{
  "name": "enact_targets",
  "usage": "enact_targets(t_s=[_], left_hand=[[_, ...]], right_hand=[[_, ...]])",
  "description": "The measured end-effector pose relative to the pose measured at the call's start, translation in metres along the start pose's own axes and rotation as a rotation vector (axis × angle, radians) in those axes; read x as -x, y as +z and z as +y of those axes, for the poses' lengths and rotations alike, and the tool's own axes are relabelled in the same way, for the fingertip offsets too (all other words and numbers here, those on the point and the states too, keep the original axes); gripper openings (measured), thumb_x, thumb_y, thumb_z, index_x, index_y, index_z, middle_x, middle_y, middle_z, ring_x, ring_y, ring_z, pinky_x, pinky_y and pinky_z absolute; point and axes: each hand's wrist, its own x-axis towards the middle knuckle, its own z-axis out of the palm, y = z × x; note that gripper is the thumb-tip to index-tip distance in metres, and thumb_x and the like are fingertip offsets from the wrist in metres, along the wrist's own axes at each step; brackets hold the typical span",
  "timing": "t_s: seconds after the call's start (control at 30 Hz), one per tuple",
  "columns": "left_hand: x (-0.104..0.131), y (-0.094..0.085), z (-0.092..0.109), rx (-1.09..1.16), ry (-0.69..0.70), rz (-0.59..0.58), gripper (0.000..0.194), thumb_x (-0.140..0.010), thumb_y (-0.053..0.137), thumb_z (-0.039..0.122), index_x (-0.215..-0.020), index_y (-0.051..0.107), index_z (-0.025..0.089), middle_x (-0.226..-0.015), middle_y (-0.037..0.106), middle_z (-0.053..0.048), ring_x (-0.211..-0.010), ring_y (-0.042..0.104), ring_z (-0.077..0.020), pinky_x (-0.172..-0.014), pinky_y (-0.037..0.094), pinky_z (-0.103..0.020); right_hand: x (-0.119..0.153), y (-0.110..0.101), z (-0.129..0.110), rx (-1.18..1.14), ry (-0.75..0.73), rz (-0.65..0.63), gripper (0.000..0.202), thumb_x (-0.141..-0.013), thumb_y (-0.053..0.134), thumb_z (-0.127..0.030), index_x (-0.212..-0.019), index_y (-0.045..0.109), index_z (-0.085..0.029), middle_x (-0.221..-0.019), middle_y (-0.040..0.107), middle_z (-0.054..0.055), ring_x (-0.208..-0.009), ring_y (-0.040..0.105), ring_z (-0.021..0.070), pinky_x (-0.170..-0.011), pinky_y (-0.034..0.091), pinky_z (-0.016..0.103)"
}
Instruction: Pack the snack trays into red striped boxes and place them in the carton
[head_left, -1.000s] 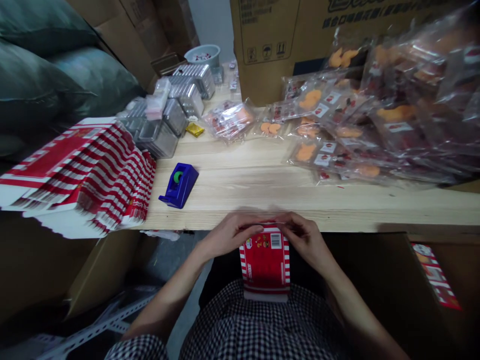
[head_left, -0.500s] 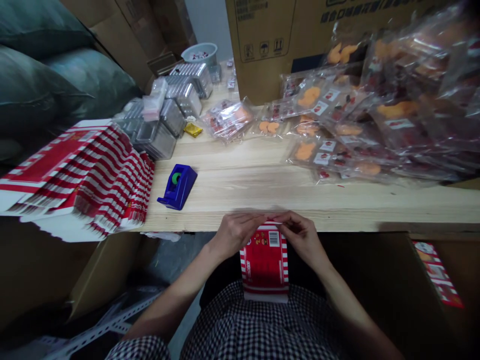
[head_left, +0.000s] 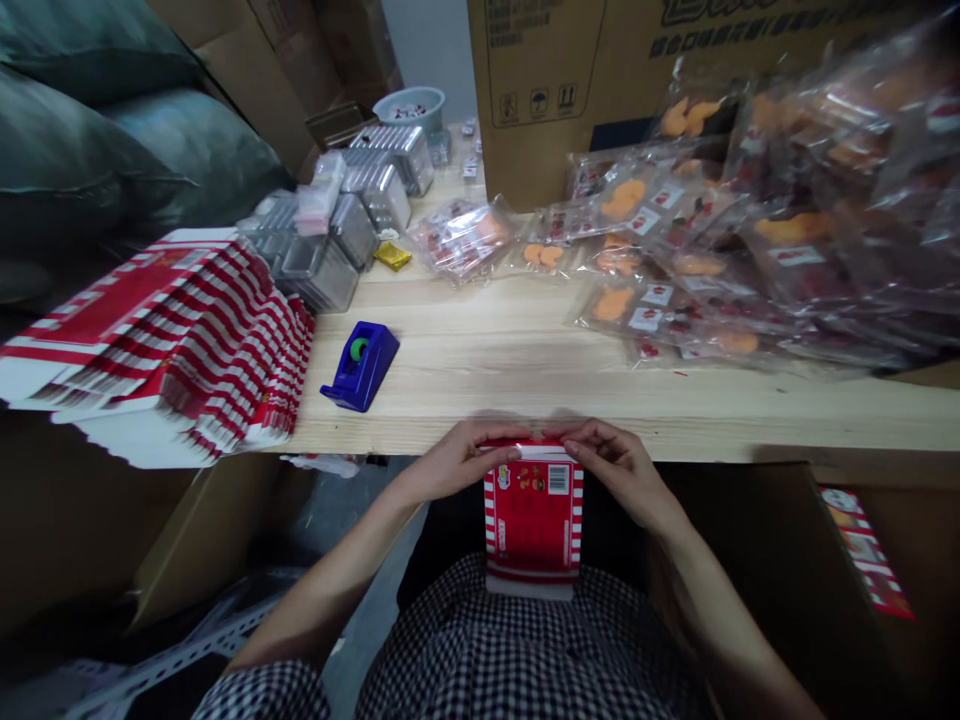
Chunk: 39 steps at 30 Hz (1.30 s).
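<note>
A red-and-white printed cardboard box (head_left: 534,525) with striped sides and a barcode lies between my hands, its top end at the table's front edge and its lower end near my checked shirt. My left hand (head_left: 469,460) pinches the top left corner, thumb on the white end flap. At the top right corner my right hand (head_left: 607,460) grips the same end, with thumb and fingers pressed together. The fingertips behind the box's top edge are partly hidden.
A blue tape dispenser (head_left: 361,367) stands left on the table (head_left: 465,350). Stacked flat red-and-white boxes (head_left: 172,330) lie farther left, clear plastic cases (head_left: 319,270) behind. Packets with orange pieces (head_left: 697,260) are piled right, before a large carton (head_left: 540,140). An open carton (head_left: 795,560) is below right.
Both thumbs have shifted over the top end of the box, and more of the white flap shows. My hands are slightly farther apart. The view has moved a little.
</note>
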Motion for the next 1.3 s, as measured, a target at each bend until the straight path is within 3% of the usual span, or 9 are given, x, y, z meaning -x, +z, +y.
enact_targets(t_s=[0.13,0.27,0.37,0.5,0.6,0.8,0.93,1.07,1.3], left_hand=[[-0.002,0.000,0.005,-0.086,0.010,0.046,0.034,-0.098,0.059,0.031,-0.131,0.067,0.028,-0.126,0.073,-0.007,-0.113,0.068,-0.0223,-0.097,0.054,-0.038],[-0.006,-0.001,0.003,-0.140,-0.029,0.104,0.033,-0.098,0.057,0.034,-0.128,0.069,0.028,-0.115,0.077,-0.007,-0.099,0.073,-0.0213,-0.087,0.057,-0.036],[-0.010,0.000,-0.003,-0.102,-0.027,0.124,0.031,-0.097,0.060,0.034,-0.125,0.071,0.028,-0.113,0.078,-0.006,-0.099,0.073,-0.0217,-0.085,0.059,-0.036],[-0.011,0.004,-0.013,-0.014,-0.054,0.133,0.029,-0.097,0.059,0.034,-0.122,0.073,0.027,-0.111,0.078,-0.006,-0.097,0.074,-0.0214,-0.084,0.060,-0.037],[-0.012,0.006,-0.014,-0.002,-0.062,0.146,0.029,-0.097,0.060,0.035,-0.119,0.074,0.026,-0.110,0.078,-0.007,-0.100,0.073,-0.0220,-0.083,0.060,-0.036],[-0.018,0.000,0.007,-0.111,-0.067,0.053,0.024,-0.094,0.064,0.036,-0.103,0.077,0.018,-0.091,0.078,-0.006,-0.079,0.071,-0.0158,-0.070,0.055,-0.027],[-0.024,-0.002,0.015,-0.110,0.042,0.005,0.024,-0.095,0.064,0.033,-0.114,0.075,0.023,-0.108,0.078,-0.008,-0.097,0.072,-0.0190,-0.082,0.058,-0.032],[-0.024,0.003,0.008,-0.094,0.057,0.055,0.023,-0.093,0.066,0.029,-0.114,0.076,0.025,-0.122,0.074,-0.010,-0.119,0.067,-0.0229,-0.095,0.056,-0.038],[-0.018,0.009,0.005,-0.077,0.012,0.066,0.025,-0.094,0.065,0.029,-0.116,0.076,0.025,-0.113,0.078,-0.009,-0.098,0.074,-0.0211,-0.085,0.060,-0.036]], right_hand=[[-0.003,0.004,-0.008,-0.053,0.002,-0.021,0.015,-0.083,0.079,-0.036,-0.092,0.075,-0.025,-0.099,0.080,0.003,-0.089,0.074,0.0186,-0.082,0.057,0.033],[-0.010,0.012,-0.003,-0.038,-0.022,0.088,0.019,-0.080,0.081,-0.041,-0.088,0.078,-0.024,-0.089,0.081,0.004,-0.080,0.074,0.0200,-0.080,0.059,0.036],[-0.012,0.013,0.007,-0.045,-0.029,0.127,0.020,-0.079,0.081,-0.042,-0.090,0.080,-0.025,-0.094,0.081,0.004,-0.088,0.075,0.0218,-0.088,0.058,0.040],[-0.004,0.001,0.016,-0.181,0.066,-0.020,0.031,-0.088,0.073,-0.044,-0.115,0.077,-0.030,-0.117,0.078,0.004,-0.110,0.071,0.0215,-0.105,0.051,0.042],[0.002,-0.008,0.017,-0.279,0.129,-0.105,0.039,-0.088,0.073,-0.044,-0.124,0.071,-0.033,-0.126,0.074,0.003,-0.116,0.069,0.0207,-0.111,0.046,0.044],[0.000,0.000,0.024,-0.233,0.107,-0.027,0.040,-0.081,0.079,-0.044,-0.118,0.075,-0.029,-0.110,0.079,0.004,-0.099,0.074,0.0202,-0.092,0.059,0.041],[-0.003,0.012,0.026,-0.232,0.030,0.031,0.042,-0.081,0.079,-0.042,-0.121,0.073,-0.032,-0.113,0.079,0.003,-0.093,0.075,0.0189,-0.085,0.061,0.037],[-0.003,0.014,0.025,-0.220,0.031,0.041,0.034,-0.081,0.079,-0.043,-0.112,0.077,-0.031,-0.112,0.079,0.003,-0.094,0.075,0.0196,-0.084,0.061,0.036],[-0.002,0.014,0.024,-0.202,0.025,0.035,0.032,-0.079,0.080,-0.046,-0.106,0.079,-0.028,-0.108,0.080,0.003,-0.092,0.075,0.0205,-0.083,0.061,0.036]])
